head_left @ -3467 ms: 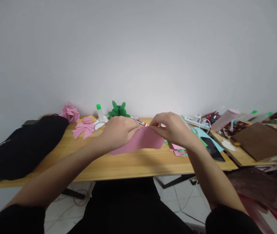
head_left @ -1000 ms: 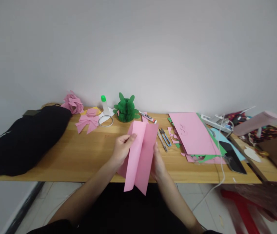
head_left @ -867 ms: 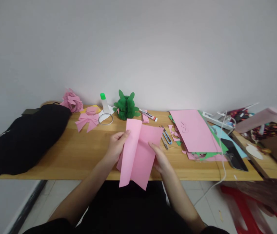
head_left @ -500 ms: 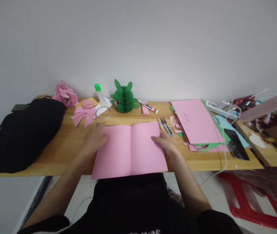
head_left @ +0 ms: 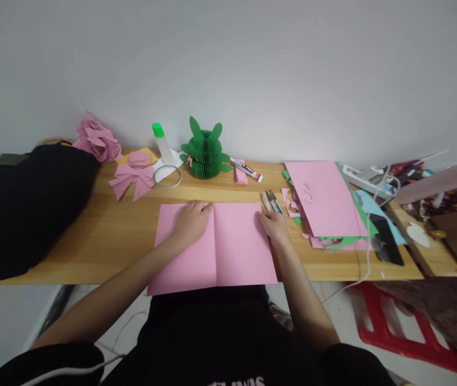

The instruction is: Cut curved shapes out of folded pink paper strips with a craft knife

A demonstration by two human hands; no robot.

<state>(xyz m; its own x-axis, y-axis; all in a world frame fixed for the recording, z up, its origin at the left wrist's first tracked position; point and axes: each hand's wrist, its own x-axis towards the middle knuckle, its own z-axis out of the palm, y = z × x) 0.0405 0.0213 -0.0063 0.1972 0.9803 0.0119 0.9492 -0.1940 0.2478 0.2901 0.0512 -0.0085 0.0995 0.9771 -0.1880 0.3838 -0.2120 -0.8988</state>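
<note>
A pink sheet of paper with a crease down its middle lies unfolded at the table's front edge, its near edge jutting slightly past it. My left hand rests on the left half, palm down and open, its fingertips at the upper end of the crease. At the sheet's right edge, my right hand grips the paper, thumb on top and the other fingers mostly hidden. Just beyond that hand lie the blue thread snips and a small pale pointed tool.
Along the wall stand a green paper honeycomb figure, a glue bottle and a glue tube. A pink paper bow and tape ring are leftward. Stacked paper, a phone and cable occupy the right; a black bag, the left.
My left hand has moved from the sheet's left edge rightward onto the paper, up to the crease. My right hand stays at the right edge. The view has shifted slightly.
</note>
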